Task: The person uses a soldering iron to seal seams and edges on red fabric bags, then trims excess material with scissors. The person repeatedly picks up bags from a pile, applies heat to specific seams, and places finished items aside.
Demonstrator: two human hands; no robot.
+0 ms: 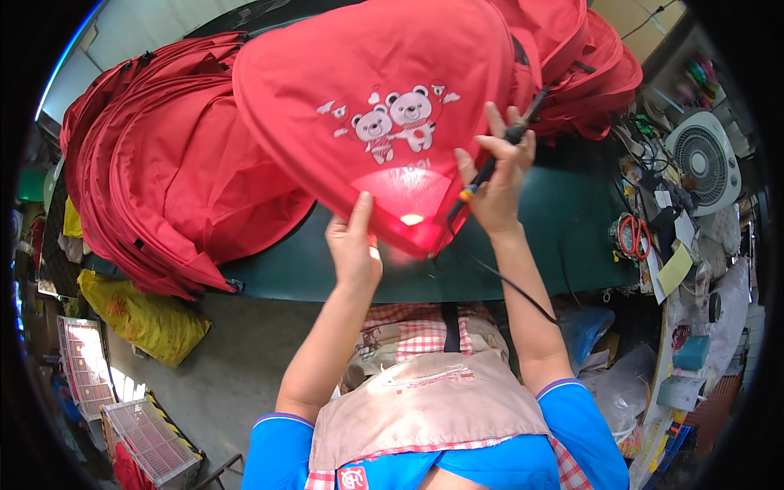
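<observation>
In front of me a red fabric canopy panel with rounded edges and two printed bears stands tilted above the green tabletop. My left hand is closed on its lower left edge, thumb on the near face. A bright patch of light falls on the panel's lower tip. By the panel's right edge, my right hand holds a black pen-shaped corded tool, slanting up to the right, with its fingers partly spread around it. The cord runs down past my right forearm. The tool's exact kind is unclear.
Several red fabric pieces are stacked at the left of the green table, and more red pieces lie at the far right. A white fan and red-handled scissors are at right. A yellow sack lies on the floor.
</observation>
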